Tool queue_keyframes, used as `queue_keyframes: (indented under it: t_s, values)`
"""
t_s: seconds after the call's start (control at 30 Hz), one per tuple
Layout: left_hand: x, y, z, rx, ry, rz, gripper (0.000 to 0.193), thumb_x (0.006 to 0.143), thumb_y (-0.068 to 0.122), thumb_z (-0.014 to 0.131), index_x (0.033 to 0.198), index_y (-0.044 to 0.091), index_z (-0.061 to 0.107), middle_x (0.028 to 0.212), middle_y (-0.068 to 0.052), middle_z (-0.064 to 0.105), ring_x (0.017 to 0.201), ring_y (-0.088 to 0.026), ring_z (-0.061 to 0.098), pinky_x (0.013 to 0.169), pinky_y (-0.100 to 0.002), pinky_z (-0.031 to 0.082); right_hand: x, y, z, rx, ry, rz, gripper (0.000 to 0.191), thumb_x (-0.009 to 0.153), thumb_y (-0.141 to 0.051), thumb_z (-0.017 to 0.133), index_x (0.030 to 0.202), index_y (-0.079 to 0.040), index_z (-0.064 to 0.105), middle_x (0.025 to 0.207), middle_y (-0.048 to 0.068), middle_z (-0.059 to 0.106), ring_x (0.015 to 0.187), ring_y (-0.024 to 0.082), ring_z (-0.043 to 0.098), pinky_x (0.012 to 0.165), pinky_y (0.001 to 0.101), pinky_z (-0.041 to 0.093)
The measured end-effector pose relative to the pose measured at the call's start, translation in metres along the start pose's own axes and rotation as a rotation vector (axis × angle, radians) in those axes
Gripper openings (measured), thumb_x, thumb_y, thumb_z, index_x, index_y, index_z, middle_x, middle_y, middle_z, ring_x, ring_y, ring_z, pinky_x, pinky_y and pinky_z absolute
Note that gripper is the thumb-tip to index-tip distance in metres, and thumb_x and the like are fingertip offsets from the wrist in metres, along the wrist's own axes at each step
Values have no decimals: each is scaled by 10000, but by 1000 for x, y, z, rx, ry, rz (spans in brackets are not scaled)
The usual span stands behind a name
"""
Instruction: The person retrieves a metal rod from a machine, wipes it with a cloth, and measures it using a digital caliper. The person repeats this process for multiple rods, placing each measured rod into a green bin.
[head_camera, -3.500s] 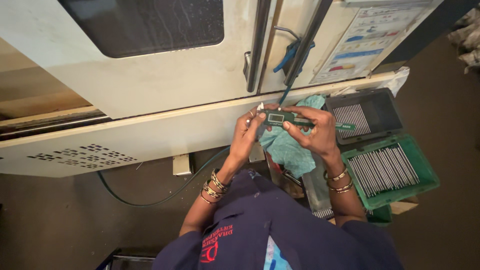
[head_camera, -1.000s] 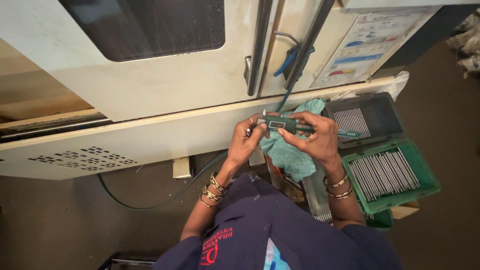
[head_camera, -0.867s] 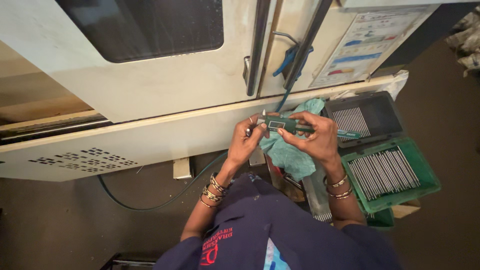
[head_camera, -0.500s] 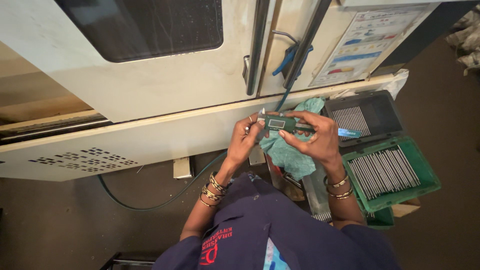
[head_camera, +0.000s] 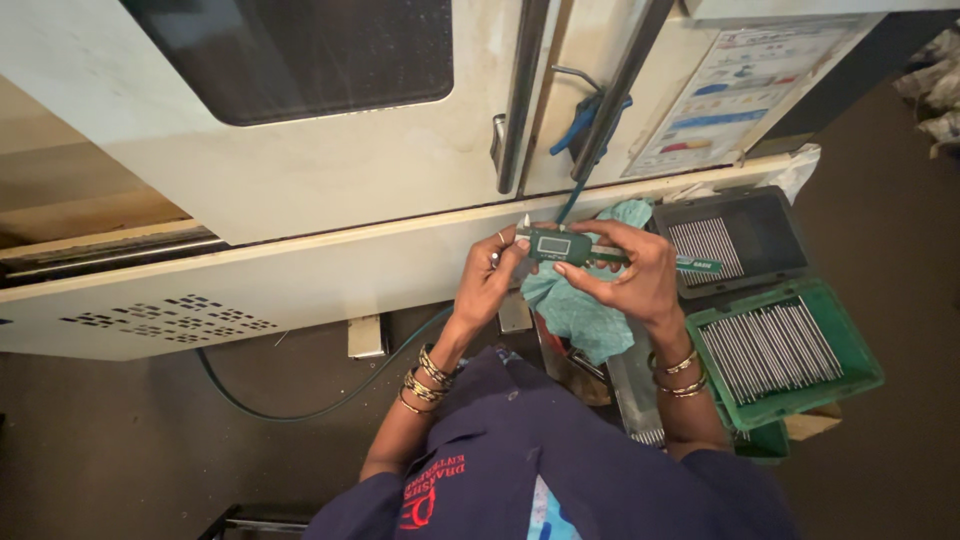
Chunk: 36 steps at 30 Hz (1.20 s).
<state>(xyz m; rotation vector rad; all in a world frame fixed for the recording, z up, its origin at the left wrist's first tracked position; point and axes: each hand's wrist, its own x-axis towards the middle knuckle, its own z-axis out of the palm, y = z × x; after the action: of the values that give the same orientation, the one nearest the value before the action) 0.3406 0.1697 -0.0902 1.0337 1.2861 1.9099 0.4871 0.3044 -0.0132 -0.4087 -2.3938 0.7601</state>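
Gripping one digital caliper (head_camera: 560, 246) with both hands: left (head_camera: 487, 283), right (head_camera: 630, 277) | two trays (green (head_camera: 850, 385), dark (head_camera: 775, 235))

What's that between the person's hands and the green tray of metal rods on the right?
In the head view, a dark grey tray of thin metal rods sits between the right hand, holding a green digital caliper, and the green tray.

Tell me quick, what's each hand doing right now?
Left hand: closed at the jaw end of the digital caliper; any part pinched there is too small to tell.
Right hand: closed, holding the caliper body.
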Motion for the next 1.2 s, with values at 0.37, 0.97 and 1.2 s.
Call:
queue_keyframes:
  t_s: [0.37,0.97,1.2]
  values:
    - [-3,-6,-6,172,16,-43,399,1124,352,469,1101,29,702,772,29,623,699,-34,493,609,-255,427,4,5,1,-87,76,-187,398,773,-261,898,1097,-69,766,996,79,776,832,168,759,714,279,612]
    - [-4,27,-9,441,129,26,379,1074,315,530,982,13,741,769,-38,730,716,-98,639,663,-298,507,3,16,-5,-273,180,-312,404,742,-347,897,1054,-117,783,796,29,702,571,145,583,537,290,458]
    - [-4,28,-9,412,109,-21,423,1079,341,505,947,15,740,755,-24,714,735,-87,597,677,-282,479,1,16,-6,-252,157,-283,413,744,-343,904,1064,-108,790,786,26,708,542,126,554,501,283,427]
